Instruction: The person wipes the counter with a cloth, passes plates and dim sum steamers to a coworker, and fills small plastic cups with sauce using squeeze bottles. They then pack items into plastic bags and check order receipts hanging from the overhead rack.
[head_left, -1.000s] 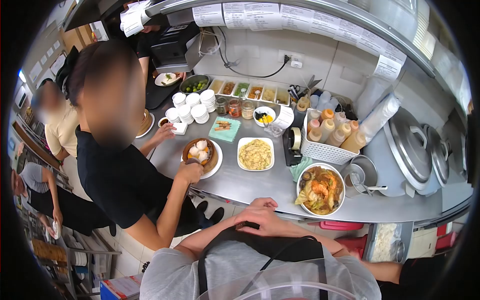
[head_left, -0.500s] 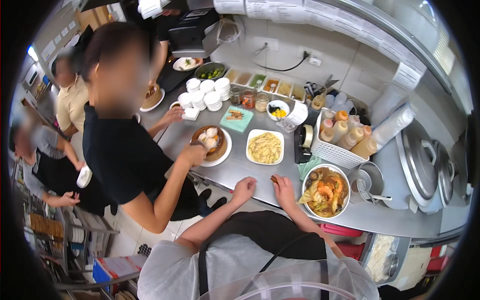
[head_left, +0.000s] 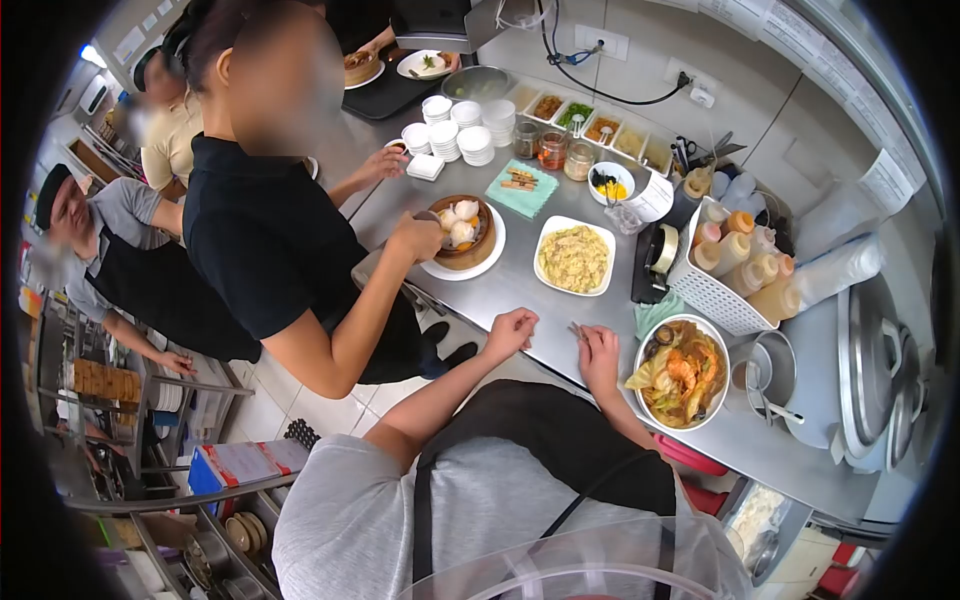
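Observation:
At the front edge of the steel counter (head_left: 480, 285), my left hand (head_left: 512, 332) is loosely closed, with nothing visible in it. Pinched in my right hand (head_left: 599, 358) is a small, thin clip, perhaps a clothespin; its detail is hard to make out. Beyond both hands stands a square white bowl of yellow, egg-like food (head_left: 574, 257). To the right of my right hand is a round bowl of shrimp and vegetables (head_left: 680, 372). Several small brown wooden pieces, like clothespins (head_left: 520, 180), lie on a green cloth (head_left: 540, 198).
At left, a co-worker's hand (head_left: 415, 238) is at a bamboo steamer of dumplings (head_left: 462, 235) on a white plate. Stacked white cups (head_left: 476, 145), spice jars (head_left: 551, 150) and a tape dispenser (head_left: 655, 262) stand behind. A white basket (head_left: 715, 290) holds sauce bottles. Large pots (head_left: 870, 370) stand right.
My view has swung, so the counter things appear farther right. My hands stay near the counter edge, the right still pinching the small clip. A background co-worker has turned and lowered an arm.

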